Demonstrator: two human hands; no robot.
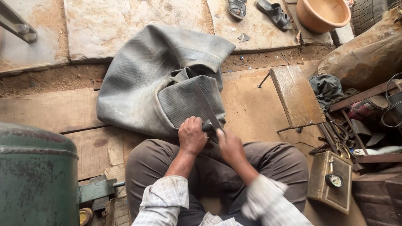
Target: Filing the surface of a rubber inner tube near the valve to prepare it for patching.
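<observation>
While the person sits with knees spread, the left hand is clamped on the near edge of a large grey rubber inner tube, pinning it over the lap. The right hand is closed around the handle end of a flat metal file, whose blade lies slanted across the tube's ribbed top fold. The tube is limp and deflated, heaped on the floor just beyond the knees. The patch under the file looks much like the rubber around it, so the scuffing seems barely begun; no patch or glue is in view. To the right stand a small wooden stool, scattered tools and a boxed pressure gauge; near left, a green tank; far off, sandals and a plastic basin.
</observation>
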